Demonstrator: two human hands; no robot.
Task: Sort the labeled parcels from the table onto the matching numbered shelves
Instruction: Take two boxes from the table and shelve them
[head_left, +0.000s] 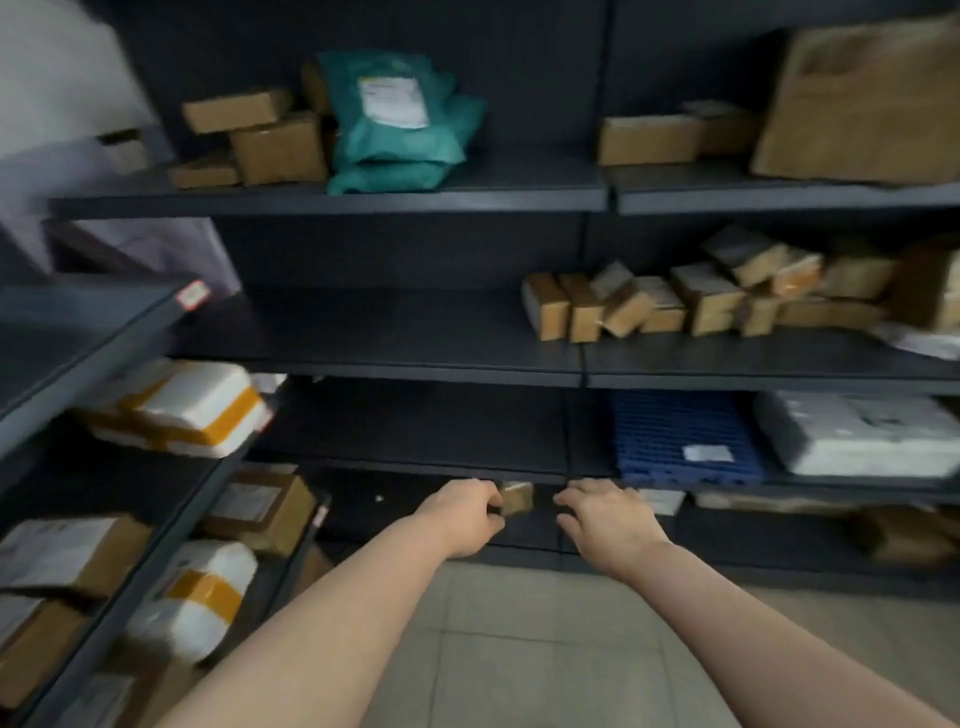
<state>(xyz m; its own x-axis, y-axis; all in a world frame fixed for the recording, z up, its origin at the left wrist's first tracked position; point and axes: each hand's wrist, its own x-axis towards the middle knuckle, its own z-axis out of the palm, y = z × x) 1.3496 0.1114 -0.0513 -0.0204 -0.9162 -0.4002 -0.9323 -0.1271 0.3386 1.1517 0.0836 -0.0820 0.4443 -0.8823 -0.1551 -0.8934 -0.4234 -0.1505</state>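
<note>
I face dark grey shelving (405, 470), and the picture is blurred by motion. My left hand (465, 514) is shut on a small brown cardboard parcel (516, 499), holding it in front of the lowest shelf opening, just under a shelf edge. My right hand (605, 514) hovers a little to the right of the parcel with its fingers spread and curled, apart from it and holding nothing. The parcel's label cannot be read.
The shelves above hold brown boxes (639, 306), a teal mailer bag (397, 122), a blue slatted panel (685, 436) and a white bag (857, 434). A second rack on the left carries white and orange packages (184, 408) and boxes. Tiled floor (519, 649) lies below.
</note>
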